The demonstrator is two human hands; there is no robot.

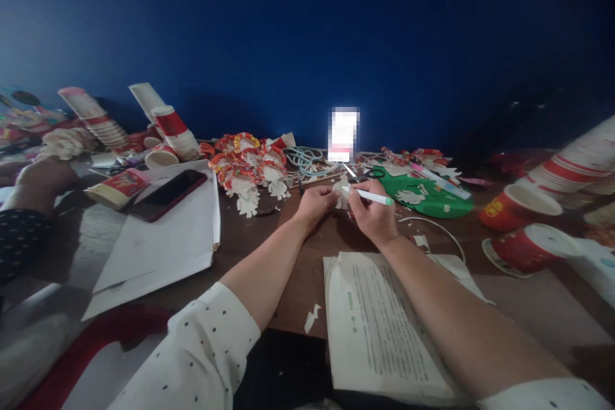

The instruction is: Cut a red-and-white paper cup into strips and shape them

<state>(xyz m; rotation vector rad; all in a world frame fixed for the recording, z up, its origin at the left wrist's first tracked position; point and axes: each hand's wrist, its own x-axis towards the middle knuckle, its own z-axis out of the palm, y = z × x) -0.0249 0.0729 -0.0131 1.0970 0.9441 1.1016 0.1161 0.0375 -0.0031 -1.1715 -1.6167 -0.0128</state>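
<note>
Near the middle of the table, my left hand (pixel 317 206) pinches a small white paper cutout (pixel 342 195) by its left side. My right hand (pixel 372 214) is closed around a white marker with a green end (pixel 372 196). The marker's writing end points left, at the paper cutout; whether it touches cannot be made out. Just behind my right hand lie scissors with dark handles (pixel 375 174). To the left of my hands, more white paper cutouts (pixel 248 200) hang from a heap of red and orange decorated pieces (pixel 250 157).
A printed booklet (pixel 379 333) lies under my right forearm. Left are a phone (pixel 169 195) on white board (pixel 158 256) and stacked paper cups (pixel 175 131). Right are a green sheet (pixel 432 195) and red cups (pixel 521 205). Another person's hand (pixel 43 182) is far left.
</note>
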